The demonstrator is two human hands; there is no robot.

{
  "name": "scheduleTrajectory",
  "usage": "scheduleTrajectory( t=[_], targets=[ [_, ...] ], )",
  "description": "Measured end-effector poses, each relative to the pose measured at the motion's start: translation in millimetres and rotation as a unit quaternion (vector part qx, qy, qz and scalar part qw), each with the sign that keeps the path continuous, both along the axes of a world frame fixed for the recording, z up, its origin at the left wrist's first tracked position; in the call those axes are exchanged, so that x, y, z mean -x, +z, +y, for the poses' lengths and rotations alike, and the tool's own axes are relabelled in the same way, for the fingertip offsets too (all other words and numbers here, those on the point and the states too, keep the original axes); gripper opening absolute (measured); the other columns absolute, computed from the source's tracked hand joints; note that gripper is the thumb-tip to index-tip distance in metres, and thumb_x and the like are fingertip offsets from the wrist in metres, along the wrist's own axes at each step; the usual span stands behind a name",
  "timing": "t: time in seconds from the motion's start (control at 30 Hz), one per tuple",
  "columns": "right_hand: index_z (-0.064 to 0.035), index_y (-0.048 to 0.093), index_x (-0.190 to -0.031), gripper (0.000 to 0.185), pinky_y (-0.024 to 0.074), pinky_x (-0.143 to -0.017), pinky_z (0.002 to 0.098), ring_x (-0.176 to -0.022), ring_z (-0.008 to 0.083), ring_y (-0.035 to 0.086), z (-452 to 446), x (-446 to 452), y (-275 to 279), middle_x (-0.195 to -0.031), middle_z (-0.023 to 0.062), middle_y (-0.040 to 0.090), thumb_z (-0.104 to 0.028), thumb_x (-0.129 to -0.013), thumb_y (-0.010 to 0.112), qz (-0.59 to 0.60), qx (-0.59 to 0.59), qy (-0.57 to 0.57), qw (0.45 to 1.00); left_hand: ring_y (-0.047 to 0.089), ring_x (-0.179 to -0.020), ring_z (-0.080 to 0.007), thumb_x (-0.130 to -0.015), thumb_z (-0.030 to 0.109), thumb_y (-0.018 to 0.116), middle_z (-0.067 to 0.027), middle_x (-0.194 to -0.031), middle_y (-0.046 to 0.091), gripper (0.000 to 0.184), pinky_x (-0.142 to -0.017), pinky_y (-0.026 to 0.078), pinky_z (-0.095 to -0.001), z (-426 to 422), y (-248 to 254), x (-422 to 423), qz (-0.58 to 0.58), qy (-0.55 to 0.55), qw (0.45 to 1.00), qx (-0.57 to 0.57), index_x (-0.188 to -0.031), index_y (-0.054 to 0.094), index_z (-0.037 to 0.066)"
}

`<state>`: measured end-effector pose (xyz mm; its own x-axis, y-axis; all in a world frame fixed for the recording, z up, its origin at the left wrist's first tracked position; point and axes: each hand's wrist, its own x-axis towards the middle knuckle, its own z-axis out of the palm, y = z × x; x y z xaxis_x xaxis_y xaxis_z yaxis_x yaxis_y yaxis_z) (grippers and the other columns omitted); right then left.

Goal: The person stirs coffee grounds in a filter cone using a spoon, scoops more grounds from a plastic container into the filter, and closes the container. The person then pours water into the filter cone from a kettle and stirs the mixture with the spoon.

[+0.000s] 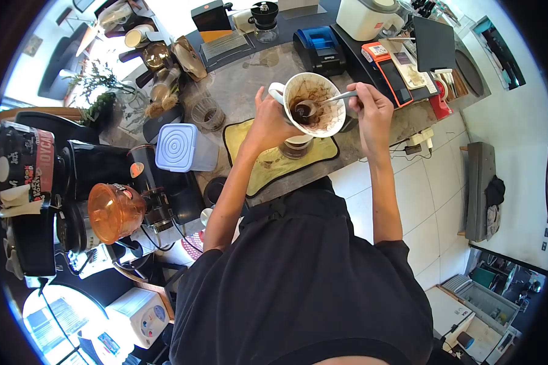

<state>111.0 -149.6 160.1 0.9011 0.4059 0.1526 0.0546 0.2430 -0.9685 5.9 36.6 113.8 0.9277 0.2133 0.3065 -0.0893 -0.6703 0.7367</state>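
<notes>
My left hand (271,123) is closed around the side of a white coffee dripper (335,123), tilted so its mouth faces me. Wet brown coffee residue streaks its inner wall, with a dark pool at the bottom. Between the fingers of my right hand (373,109) is the handle of a metal spoon (333,99), its bowl down inside the dripper. Under the dripper, a glass server (296,148) shows in part on a yellow cloth (265,167) with a black border. Whether the dripper rests on the server cannot be made out.
Left of the cloth stand a drinking glass (207,114) and a lidded plastic container (186,148). A grinder with an orange hopper (112,213) is farther left. Behind are a black-and-blue printer (318,50) and a hand grinder (265,21). The counter edge (371,146) runs before me.
</notes>
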Motion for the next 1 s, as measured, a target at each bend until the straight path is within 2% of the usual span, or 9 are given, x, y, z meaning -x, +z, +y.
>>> scheduleTrajectory(
  t=[0.1,0.17,0.23,0.33,0.5,0.57,0.67,0.8,1.0],
  targets=[
    [0.0020,0.071,-0.093,0.023,0.0370,-0.059,0.0181,-0.064,0.0029,0.050,-4,2,16,-0.070,-0.0021,0.060,-0.016,-0.099,0.058,-0.014,-0.021,0.003,1.000,0.063,-0.108,-0.0241,-0.058,0.037,0.088,-0.0045,-0.099,0.074,0.058,-0.115,0.014,-0.0553,1,3,0,-0.017,-0.007,1.000,0.025,-0.108,0.073,0.012],
    [0.0009,0.071,-0.094,0.022,0.0371,-0.059,0.0183,-0.065,0.0027,0.051,-6,6,30,-0.070,-0.0021,0.060,-0.016,-0.099,0.058,-0.099,0.030,0.002,0.995,0.063,-0.108,-0.0243,-0.058,0.036,0.089,-0.0048,-0.101,0.073,0.058,-0.114,0.018,-0.0529,-2,6,0,-0.026,-0.013,0.999,0.038,-0.108,0.073,0.011],
    [0.0007,0.071,-0.094,0.022,0.0378,-0.059,0.0188,-0.066,0.0028,0.052,-8,6,31,-0.070,-0.0017,0.059,-0.017,-0.099,0.058,-0.143,0.052,0.011,0.988,0.062,-0.107,-0.0253,-0.057,0.033,0.090,-0.0053,-0.105,0.073,0.060,-0.111,0.028,-0.0461,-7,9,-1,-0.075,-0.028,0.981,0.178,-0.108,0.072,0.010],
    [0.0027,0.070,-0.094,0.022,0.0403,-0.060,0.0209,-0.066,0.0045,0.052,-4,5,23,-0.068,-0.0003,0.059,-0.017,-0.097,0.060,-0.197,0.094,0.049,0.975,0.063,-0.104,-0.0260,-0.056,0.032,0.090,-0.0063,-0.107,0.072,0.060,-0.107,0.034,-0.0412,-6,6,-2,-0.073,-0.035,0.988,0.131,-0.108,0.071,0.008],
    [0.0016,0.070,-0.091,0.022,0.0396,-0.059,0.0202,-0.065,0.0033,0.053,0,-3,-4,-0.067,-0.0003,0.059,-0.016,-0.097,0.058,-0.144,0.081,0.043,0.985,0.063,-0.102,-0.0261,-0.056,0.031,0.090,-0.0065,-0.105,0.073,0.059,-0.106,0.034,-0.0426,-9,3,-2,-0.065,-0.033,0.988,0.139,-0.107,0.070,0.008],
    [0.0013,0.070,-0.090,0.023,0.0378,-0.059,0.0190,-0.064,0.0026,0.051,-2,-7,-13,-0.067,-0.0015,0.059,-0.016,-0.098,0.058,-0.025,0.042,0.036,0.998,0.063,-0.102,-0.0262,-0.056,0.031,0.090,-0.0064,-0.104,0.073,0.059,-0.105,0.034,-0.0428,-8,0,-3,-0.070,-0.032,0.987,0.139,-0.107,0.070,0.008],
    [0.0015,0.070,-0.089,0.024,0.0365,-0.059,0.0182,-0.064,0.0025,0.050,-4,-7,-13,-0.068,-0.0028,0.058,-0.016,-0.098,0.057,0.033,-0.019,0.033,0.999,0.063,-0.100,-0.0265,-0.057,0.031,0.089,-0.0059,-0.102,0.073,0.059,-0.104,0.034,-0.0432,-7,-2,-4,-0.050,-0.033,0.992,0.110,-0.107,0.070,0.008],
    [0.0030,0.067,-0.096,0.023,0.0346,-0.061,0.0189,-0.067,0.0032,0.048,-10,-8,4,-0.071,-0.0022,0.057,-0.015,-0.100,0.054,0.028,-0.036,0.049,0.998,0.063,-0.101,-0.0264,-0.057,0.033,0.089,-0.0057,-0.101,0.073,0.061,-0.103,0.035,-0.0427,-8,2,-6,-0.069,-0.032,0.989,0.125,-0.110,0.069,0.009],
    [0.0018,0.071,-0.092,0.024,0.0382,-0.058,0.0195,-0.064,0.0038,0.051,-5,7,25,-0.068,-0.0014,0.060,-0.018,-0.098,0.058,-0.149,0.051,0.011,0.987,0.062,-0.106,-0.0258,-0.058,0.035,0.089,-0.0057,-0.103,0.073,0.065,-0.109,0.028,-0.0451,-5,-2,-9,-0.058,-0.033,0.989,0.128,-0.114,0.068,0.009]
  ],
)
